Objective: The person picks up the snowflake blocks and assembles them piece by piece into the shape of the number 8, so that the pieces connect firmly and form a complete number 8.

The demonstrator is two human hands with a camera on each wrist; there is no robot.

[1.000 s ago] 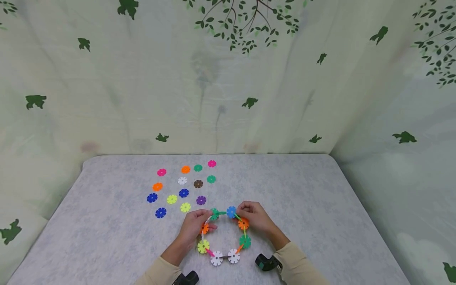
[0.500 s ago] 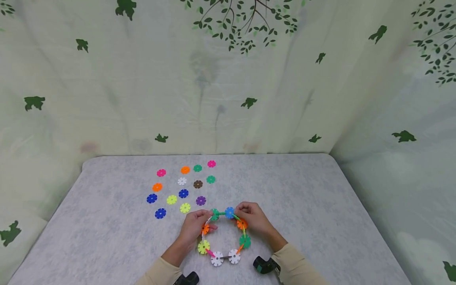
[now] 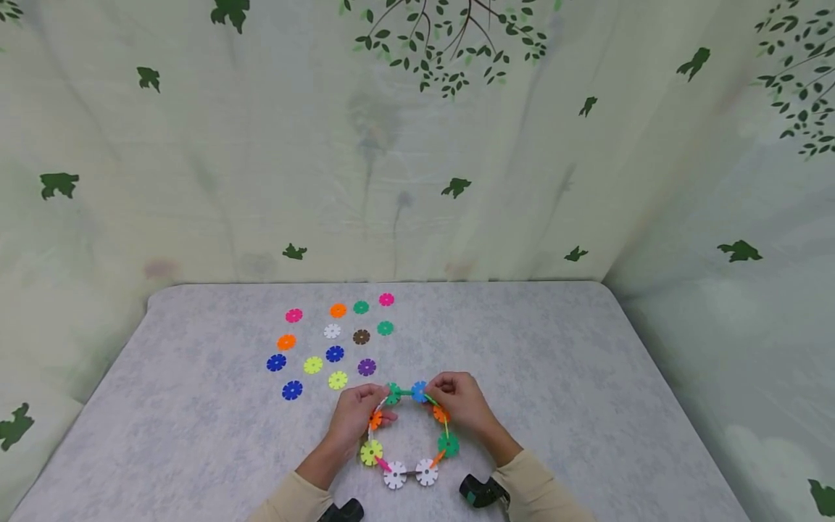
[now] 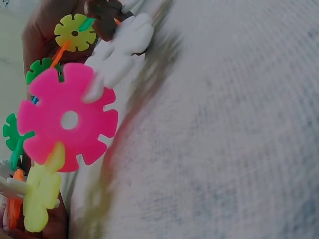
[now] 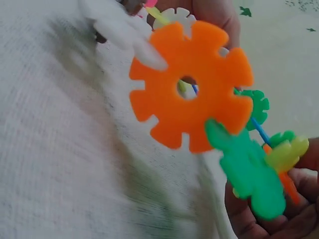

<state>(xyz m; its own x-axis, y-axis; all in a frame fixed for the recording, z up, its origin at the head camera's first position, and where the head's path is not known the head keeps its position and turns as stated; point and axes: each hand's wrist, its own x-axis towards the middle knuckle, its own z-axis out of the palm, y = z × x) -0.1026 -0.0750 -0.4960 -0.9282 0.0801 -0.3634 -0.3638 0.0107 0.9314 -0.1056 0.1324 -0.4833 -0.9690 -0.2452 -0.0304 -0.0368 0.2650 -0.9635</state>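
A ring of slotted plastic snowflake discs (image 3: 427, 475), joined edge to edge in several colours, hangs between both hands near the front of the table. My left hand (image 3: 355, 415) pinches its upper left part, by a green disc (image 3: 393, 394) and an orange disc (image 3: 375, 420). My right hand (image 3: 463, 402) pinches the upper right, by a blue disc (image 3: 420, 392); its fingers partly cover an orange disc (image 3: 440, 414). A pink disc (image 4: 42, 117) fills the near side of the left wrist view. In the right wrist view, an orange disc (image 5: 164, 107) slots into a green disc (image 5: 254, 174).
Loose discs in several colours lie flat on the grey table (image 3: 554, 348), at the back left beyond the hands; a purple disc (image 3: 367, 367) and a yellow disc (image 3: 338, 380) are nearest the left hand. A printed cloth backdrop (image 3: 417, 145) rises behind the table's far edge.
My right hand has shifted slightly left, bringing the blue and orange discs on the ring's right side with it. The left hand keeps its grip, almost still.
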